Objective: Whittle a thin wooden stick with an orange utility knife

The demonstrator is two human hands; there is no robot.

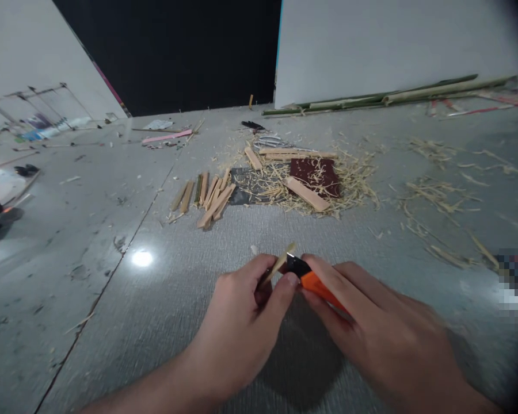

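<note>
My left hand [250, 310] is closed round a thin bamboo strip [278, 265], which slants up to the right past my fingers. In my right hand [371, 310] I grip an orange and black utility knife [322, 289]. Its short blade sits against the upper part of the strip, and my left thumb is close to the knife's black nose. Both hands are held above the floor, side by side. The lower end of the strip is hidden inside my left fingers.
Ahead on the grey floor [190, 345] lie several cut bamboo pieces [218, 206], a dark red sheet [326, 178] and heaps of shavings [358, 178]. A wider bamboo slat [307, 194] rests on the sheet. Long green bamboo poles [371, 102] lie along the white wall [397, 46].
</note>
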